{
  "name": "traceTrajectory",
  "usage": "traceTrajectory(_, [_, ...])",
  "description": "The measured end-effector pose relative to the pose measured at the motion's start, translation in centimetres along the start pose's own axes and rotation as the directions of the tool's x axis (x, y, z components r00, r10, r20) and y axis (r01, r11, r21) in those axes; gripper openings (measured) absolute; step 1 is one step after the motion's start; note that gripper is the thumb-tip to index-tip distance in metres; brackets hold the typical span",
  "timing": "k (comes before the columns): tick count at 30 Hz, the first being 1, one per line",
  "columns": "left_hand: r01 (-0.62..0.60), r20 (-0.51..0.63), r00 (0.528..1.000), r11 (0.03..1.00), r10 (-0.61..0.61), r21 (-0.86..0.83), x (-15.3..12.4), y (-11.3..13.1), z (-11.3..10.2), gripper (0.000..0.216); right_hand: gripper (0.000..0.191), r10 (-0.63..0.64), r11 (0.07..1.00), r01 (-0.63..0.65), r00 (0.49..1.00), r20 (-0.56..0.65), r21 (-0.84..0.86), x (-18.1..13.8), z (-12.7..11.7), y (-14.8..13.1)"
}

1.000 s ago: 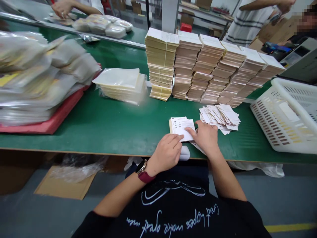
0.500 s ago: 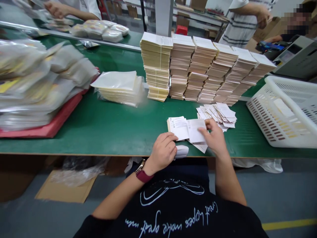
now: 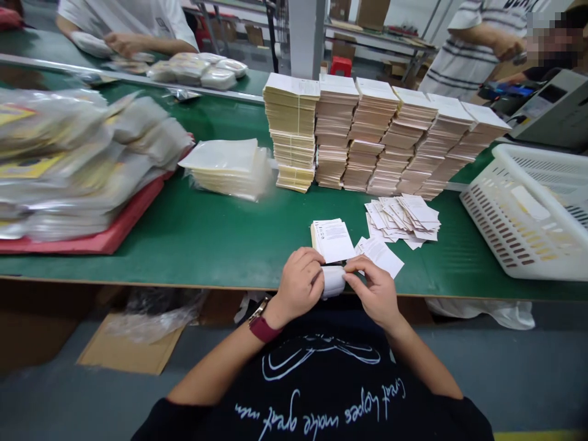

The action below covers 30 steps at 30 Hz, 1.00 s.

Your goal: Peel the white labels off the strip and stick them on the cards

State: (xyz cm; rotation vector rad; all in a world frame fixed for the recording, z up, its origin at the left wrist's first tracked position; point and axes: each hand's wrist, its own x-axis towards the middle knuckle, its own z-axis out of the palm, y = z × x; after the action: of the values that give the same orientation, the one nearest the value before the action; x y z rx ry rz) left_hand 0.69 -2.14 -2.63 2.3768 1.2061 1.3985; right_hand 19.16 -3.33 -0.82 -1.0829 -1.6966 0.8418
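Paper roll (image 3: 333, 282) pinched between left hand (image 3: 299, 288) and right hand (image 3: 370, 293), fingers curled round it; (a hard squeeze could crease it); loose leaflet (image 3: 379, 257) lies just beside.

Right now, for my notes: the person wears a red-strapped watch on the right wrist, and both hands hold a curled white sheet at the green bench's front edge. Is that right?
No: the head view shows the watch on the left wrist, not the right. The rest stands: the left hand and right hand hold a curled white sheet at the front edge of the green bench.
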Motion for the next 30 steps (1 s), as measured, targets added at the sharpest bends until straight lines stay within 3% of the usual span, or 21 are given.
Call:
traceTrajectory(1, [0.003, -0.042, 0.999, 1.0, -0.002, 0.02, -0.1, 0.0, 0.0, 0.009, 0.003, 0.021, 1.0, -0.021, 1.0, 0.005, 0.021, 0.0, 0.0, 0.2])
traceTrajectory(3, [-0.048, -0.117, 0.992, 0.996, 0.056, 0.072, -0.4, 0.0, -0.1, 0.024, 0.005, 0.043, 0.998, -0.043, 0.999, 0.006, 0.042, -0.1, -0.1, 0.5])
traceTrajectory(7, [-0.203, -0.081, 0.975, 0.977, 0.208, 0.068, -0.4, -0.1, -0.1, 0.028, 0.011, -0.007, 1.0, 0.007, 0.999, 0.036, -0.006, -0.1, -0.1, 0.3])
traceTrajectory(10, [-0.164, -0.042, 0.986, 0.986, 0.164, -0.015, -0.1, -0.2, 0.1, 0.02, 0.015, -0.194, 0.961, 0.189, 0.981, -0.003, -0.203, -0.4, 0.0, 0.0])
traceTrajectory(12, [-0.144, -0.028, 0.989, 0.989, 0.143, -0.045, 0.0, -0.2, 0.2, 0.016, 0.02, -0.363, 0.879, 0.327, 0.931, -0.041, -0.348, -0.5, -0.3, 0.0])
traceTrajectory(15, [-0.124, -0.029, 0.992, 0.991, 0.122, -0.048, 0.0, -0.2, 0.3, 0.011, 0.018, -0.455, 0.856, 0.381, 0.877, -0.157, -0.35, 0.2, -1.2, -0.1])
traceTrajectory(17, [-0.097, -0.036, 0.995, 0.995, 0.096, -0.03, -0.1, -0.2, 0.3, 0.01, 0.011, -0.337, 0.933, 0.273, 0.891, -0.306, -0.232, 1.5, -1.9, -0.1])
traceTrajectory(19, [-0.083, -0.032, 0.996, 0.997, 0.083, -0.006, -0.2, -0.2, 0.3, 0.012, 0.006, -0.148, 0.986, 0.108, 0.913, -0.381, -0.124, 3.3, -2.3, 0.0])
traceTrajectory(24, [-0.13, 0.039, 0.991, 0.989, 0.127, 0.075, -0.4, -0.1, 0.4, 0.017, 0.011, 0.178, 0.977, -0.192, 0.974, -0.143, -0.092, 6.7, -1.2, 1.0])
traceTrajectory(30, [-0.126, 0.066, 0.991, 0.987, 0.12, 0.096, -0.3, -0.1, 0.5, 0.017, 0.011, 0.264, 0.956, -0.27, 0.962, -0.069, -0.11, 6.6, 0.1, 2.3])
